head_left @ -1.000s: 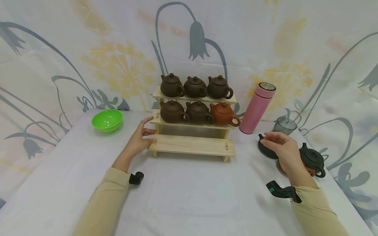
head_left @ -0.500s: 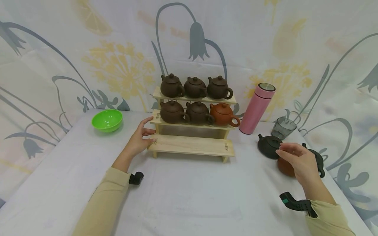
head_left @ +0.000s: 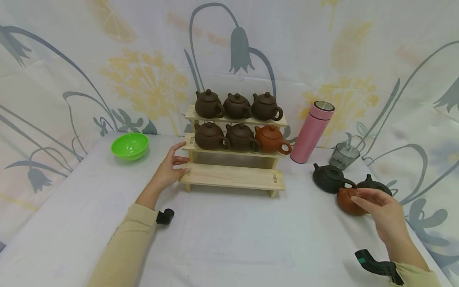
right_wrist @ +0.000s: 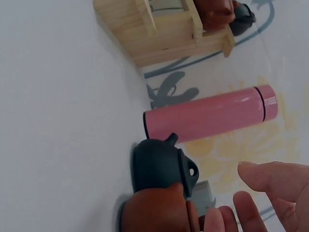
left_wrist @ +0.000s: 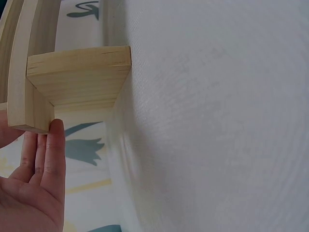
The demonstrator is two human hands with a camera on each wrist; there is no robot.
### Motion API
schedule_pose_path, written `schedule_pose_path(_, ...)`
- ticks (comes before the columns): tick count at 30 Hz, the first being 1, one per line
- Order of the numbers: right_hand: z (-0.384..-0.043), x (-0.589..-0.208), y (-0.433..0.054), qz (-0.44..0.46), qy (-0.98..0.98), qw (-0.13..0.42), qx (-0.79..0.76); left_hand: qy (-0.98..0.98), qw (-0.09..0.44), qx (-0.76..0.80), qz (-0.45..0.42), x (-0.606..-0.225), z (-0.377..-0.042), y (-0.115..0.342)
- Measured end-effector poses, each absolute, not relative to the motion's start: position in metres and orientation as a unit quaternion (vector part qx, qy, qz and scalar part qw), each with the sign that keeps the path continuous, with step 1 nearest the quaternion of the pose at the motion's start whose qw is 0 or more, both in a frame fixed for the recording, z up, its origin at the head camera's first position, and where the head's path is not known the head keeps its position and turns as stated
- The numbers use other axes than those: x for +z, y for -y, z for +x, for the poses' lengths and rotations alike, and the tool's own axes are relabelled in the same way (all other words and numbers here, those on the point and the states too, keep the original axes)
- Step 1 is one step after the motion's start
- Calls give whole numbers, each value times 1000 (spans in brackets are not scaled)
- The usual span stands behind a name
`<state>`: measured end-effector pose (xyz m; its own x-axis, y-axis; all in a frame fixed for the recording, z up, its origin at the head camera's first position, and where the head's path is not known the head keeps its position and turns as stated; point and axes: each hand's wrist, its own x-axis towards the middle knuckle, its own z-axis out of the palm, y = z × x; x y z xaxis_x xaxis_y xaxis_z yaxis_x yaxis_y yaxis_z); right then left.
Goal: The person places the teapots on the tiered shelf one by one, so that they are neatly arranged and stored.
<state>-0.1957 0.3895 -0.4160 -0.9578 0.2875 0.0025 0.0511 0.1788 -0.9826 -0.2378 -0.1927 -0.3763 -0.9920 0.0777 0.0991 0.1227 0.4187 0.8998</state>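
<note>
My left hand [head_left: 165, 171] steadies the left end of a three-tier wooden display stand [head_left: 229, 176], thumb and fingers about its edge. In the left wrist view, fingertips [left_wrist: 57, 126] touch the corner of the wood. Over at the right, my right hand [head_left: 389, 215] hovers beside a reddish-brown teapot [head_left: 346, 203], thumb and fingers apart with nothing between them. Around that pot stand a black teapot [head_left: 327, 179] and another black teapot [head_left: 373, 183], the latter partly hidden. Dark brown teapots [head_left: 208, 104] and one orange-brown teapot [head_left: 269, 138] fill the upper two tiers.
A pink thermos [head_left: 312, 131] stands right of the stand, with a clear grey glass [head_left: 344, 155] beyond the black teapots. At the far left sits a green bowl [head_left: 130, 146]. A patterned cloth backdrop [head_left: 150, 79] rises behind the white table [head_left: 229, 239].
My right hand has moved right and toward me, from over the black teapot to beside the reddish-brown one, uncovering the glass and pots. The left hand has stayed put.
</note>
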Motion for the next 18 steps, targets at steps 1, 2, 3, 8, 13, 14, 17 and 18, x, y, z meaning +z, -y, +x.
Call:
schedule_pose_path(1,-194,-417,-392,-115,762,100,629,842,21,-536,-60,-376,-238,193)
schedule_pose_path(2,-192,-418,-394,-119,762,101,629,842,21,-536,-60,-376,-238,193)
schedule_pose_path(3,-190,-419,-397,-121,763,103,626,842,21,-536,-60,-376,-238,193)
schedule_pose_path(8,-180,-420,-409,-98,748,107,648,841,18,-538,-58,-376,-238,193)
schedule_pose_path(13,-176,-425,-424,-131,755,113,632,843,18,-534,-56,-376,-237,192)
schedule_pose_path(14,-176,-426,-427,-144,763,112,621,844,18,-533,-55,-376,-237,193)
schedule_pose_path(17,-175,-428,-434,-167,773,107,603,844,15,-534,-53,-376,-237,193)
schedule_pose_path(18,-174,-429,-436,-171,779,103,594,844,15,-533,-53,-376,-237,193)
